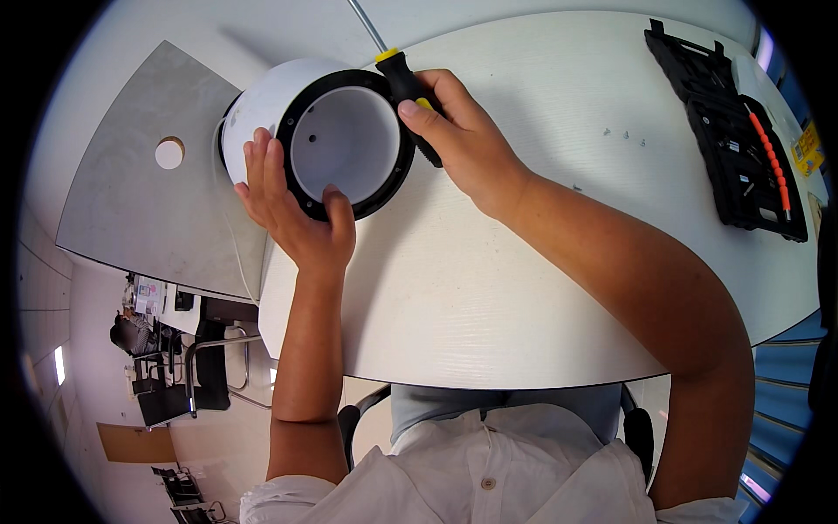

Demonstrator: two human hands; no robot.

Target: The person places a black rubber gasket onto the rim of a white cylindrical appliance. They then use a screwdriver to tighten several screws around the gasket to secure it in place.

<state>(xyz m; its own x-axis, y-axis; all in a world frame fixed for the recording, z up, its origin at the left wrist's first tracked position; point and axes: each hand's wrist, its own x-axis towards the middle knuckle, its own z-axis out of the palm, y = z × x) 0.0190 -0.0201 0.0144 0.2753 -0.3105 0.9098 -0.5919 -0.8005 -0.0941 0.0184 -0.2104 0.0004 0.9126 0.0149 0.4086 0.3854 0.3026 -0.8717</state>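
Observation:
A white rounded housing (253,105) lies on the white table with its hollow opening toward me, edged by a black ring (403,170) with small holes. My left hand (307,218) grips it at the lower left, fingers along the outside and thumb over the ring at the opening. In my right hand (476,144) is a screwdriver (399,74) with a black and yellow handle, its shaft pointing up and away. The handle crosses the right side of the ring; whether they touch I cannot tell. The shaft's tip is out of view.
Several small screws (626,134) lie on the white table (489,314). An open black tool case (731,205) with an orange flexible shaft (770,157) sits at right, beside a yellow packet (807,148). A grey surface (157,218) with a round hole adjoins at left, a thin cable crossing it.

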